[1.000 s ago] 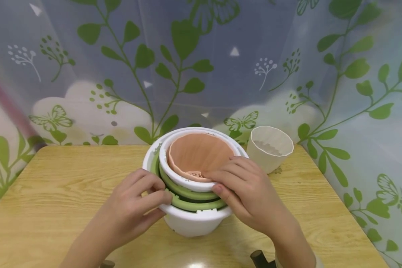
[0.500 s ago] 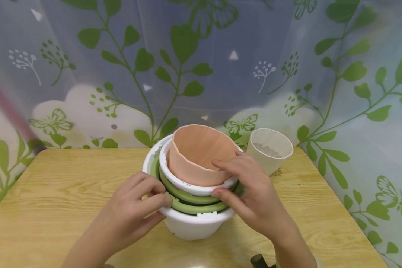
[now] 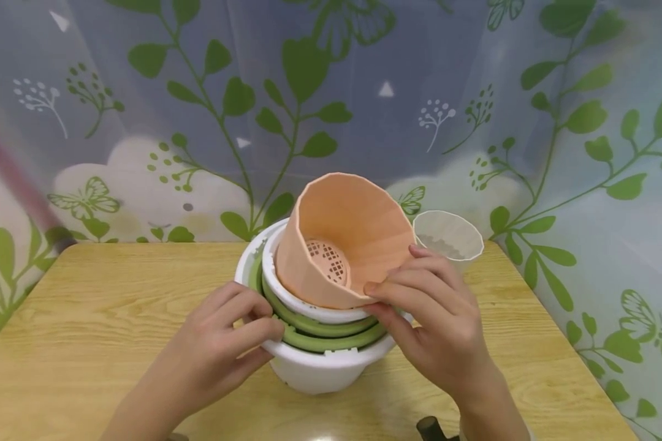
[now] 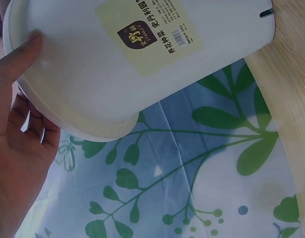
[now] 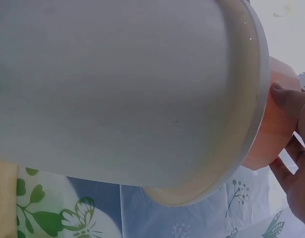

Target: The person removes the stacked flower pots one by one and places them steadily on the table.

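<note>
A nested stack of plant pots stands mid-table: a large white pot (image 3: pixel 320 370) outermost, green pots (image 3: pixel 331 343) inside it, then a smaller white pot (image 3: pixel 309 310). Tilted up out of that one is an orange pot (image 3: pixel 364 226) with a perforated base. My right hand (image 3: pixel 436 318) pinches its near right rim, thumb outside and fingers over the edge. On the left, my left hand (image 3: pixel 226 343) grips the rims of the large white pot and a green one. The left wrist view shows a printed label (image 4: pixel 152 32) on the large white pot's wall.
Behind my right hand stands a cream pot (image 3: pixel 449 236) at the table's back right. A dark cylindrical object (image 3: pixel 430 429) shows at the front edge. Patterned cloth (image 3: pixel 331 110) hangs behind the wooden table (image 3: pixel 116 288).
The orange pot has risen from inside the small white pot and tipped, showing its base. My right hand has moved slightly right with its rim. The left hand stays put.
</note>
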A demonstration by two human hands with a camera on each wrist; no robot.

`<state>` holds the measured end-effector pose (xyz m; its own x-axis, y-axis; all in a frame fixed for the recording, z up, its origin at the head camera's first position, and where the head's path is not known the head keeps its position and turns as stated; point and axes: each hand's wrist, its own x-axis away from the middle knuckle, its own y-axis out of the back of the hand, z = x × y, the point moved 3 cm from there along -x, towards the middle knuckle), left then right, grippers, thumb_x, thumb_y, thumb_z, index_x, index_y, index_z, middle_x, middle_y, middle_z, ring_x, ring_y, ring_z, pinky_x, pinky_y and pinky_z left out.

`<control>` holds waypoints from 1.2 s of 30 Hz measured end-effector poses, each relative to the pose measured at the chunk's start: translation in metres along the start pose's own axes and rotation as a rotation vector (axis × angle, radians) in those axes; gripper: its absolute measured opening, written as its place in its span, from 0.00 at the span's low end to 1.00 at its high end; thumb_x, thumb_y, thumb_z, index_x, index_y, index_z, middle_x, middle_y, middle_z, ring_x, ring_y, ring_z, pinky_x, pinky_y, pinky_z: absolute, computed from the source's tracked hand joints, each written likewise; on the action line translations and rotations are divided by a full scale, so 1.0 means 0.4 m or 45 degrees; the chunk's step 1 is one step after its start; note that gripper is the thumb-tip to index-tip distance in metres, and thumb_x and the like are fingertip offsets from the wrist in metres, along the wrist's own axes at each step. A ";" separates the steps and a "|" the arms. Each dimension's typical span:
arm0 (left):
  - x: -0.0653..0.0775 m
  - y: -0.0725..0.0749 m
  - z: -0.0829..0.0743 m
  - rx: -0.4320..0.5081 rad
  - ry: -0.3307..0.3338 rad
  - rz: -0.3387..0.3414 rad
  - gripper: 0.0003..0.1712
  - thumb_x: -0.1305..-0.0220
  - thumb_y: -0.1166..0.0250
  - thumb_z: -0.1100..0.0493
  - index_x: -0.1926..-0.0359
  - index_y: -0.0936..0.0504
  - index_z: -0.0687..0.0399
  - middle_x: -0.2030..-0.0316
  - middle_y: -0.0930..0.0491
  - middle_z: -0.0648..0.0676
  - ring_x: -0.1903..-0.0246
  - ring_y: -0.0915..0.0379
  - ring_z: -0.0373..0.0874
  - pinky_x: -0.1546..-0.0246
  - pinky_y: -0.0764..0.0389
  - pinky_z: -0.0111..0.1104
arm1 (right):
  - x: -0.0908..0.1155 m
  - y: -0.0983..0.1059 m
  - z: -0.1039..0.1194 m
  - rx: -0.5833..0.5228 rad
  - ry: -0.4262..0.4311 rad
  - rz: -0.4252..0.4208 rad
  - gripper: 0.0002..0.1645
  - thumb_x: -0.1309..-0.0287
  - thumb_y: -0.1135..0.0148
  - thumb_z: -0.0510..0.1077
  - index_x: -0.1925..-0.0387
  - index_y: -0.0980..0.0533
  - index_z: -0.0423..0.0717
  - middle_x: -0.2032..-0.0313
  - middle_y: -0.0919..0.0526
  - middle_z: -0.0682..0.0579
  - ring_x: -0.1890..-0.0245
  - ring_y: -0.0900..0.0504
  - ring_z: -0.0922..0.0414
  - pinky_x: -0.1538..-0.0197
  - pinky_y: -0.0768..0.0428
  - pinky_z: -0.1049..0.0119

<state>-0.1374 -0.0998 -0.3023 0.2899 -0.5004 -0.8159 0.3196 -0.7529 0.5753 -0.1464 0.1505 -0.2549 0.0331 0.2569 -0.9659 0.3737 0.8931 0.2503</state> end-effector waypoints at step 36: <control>-0.001 -0.005 -0.001 0.006 -0.012 0.000 0.13 0.26 0.44 0.50 0.66 0.18 0.47 0.65 0.25 0.47 0.63 0.31 0.43 0.60 0.30 0.31 | 0.014 0.093 -0.081 0.353 -0.118 -0.533 0.23 0.45 0.27 0.54 0.75 0.20 0.36 0.75 0.19 0.41 0.69 0.25 0.41 0.42 0.23 0.48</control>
<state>-0.1378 -0.0982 -0.3032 0.2812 -0.5042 -0.8166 0.3152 -0.7552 0.5748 -0.1623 0.1971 -0.2488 -0.0947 -0.1475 -0.9845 0.6041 0.7775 -0.1746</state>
